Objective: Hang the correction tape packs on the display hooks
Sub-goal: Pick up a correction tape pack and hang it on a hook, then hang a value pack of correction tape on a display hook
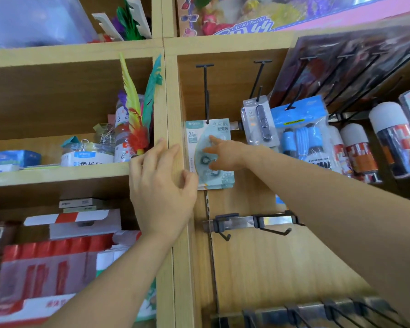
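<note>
Hanging now: correction tape packs (219, 129), small stack of pale teal cards, on a black display hook (206, 91); hook tip shows through the hole at card top.
Pack spot: upper bay just R of the wooden divider (174, 102), L edge close against it; bottom edges of the stack slightly fanned.
Right hand (225, 155): reaches in from the R, lies on the front pack's blister. Index finger (214, 139) straight, pointing up-left, tip on the plastic. Other fingers bent loosely against the card face; no wrap round the pack visible.
Left hand (160, 188): back to camera, laid flat on the divider front. Fingers straight, pointing up, gripping nothing. Thumb (190, 181) bent twd the stack's lower L corner; touching or just beside, can't tell.
Next hook R: grey pack (258, 119) hangs there, then a blue pack (298, 129), both near the tape packs but apart.
Far R: white-capped cans (355, 150) standing in a row.
Below packs: metal rail (242, 221) w/ two lower hooks (273, 230), bare.
L bay: feather shuttlecocks (135, 119) upright on the shelf (57, 172), beside clear tubs; details of tub contents too blurred.
Bottom L: red-and-white boxes (45, 268), stacked.
</note>
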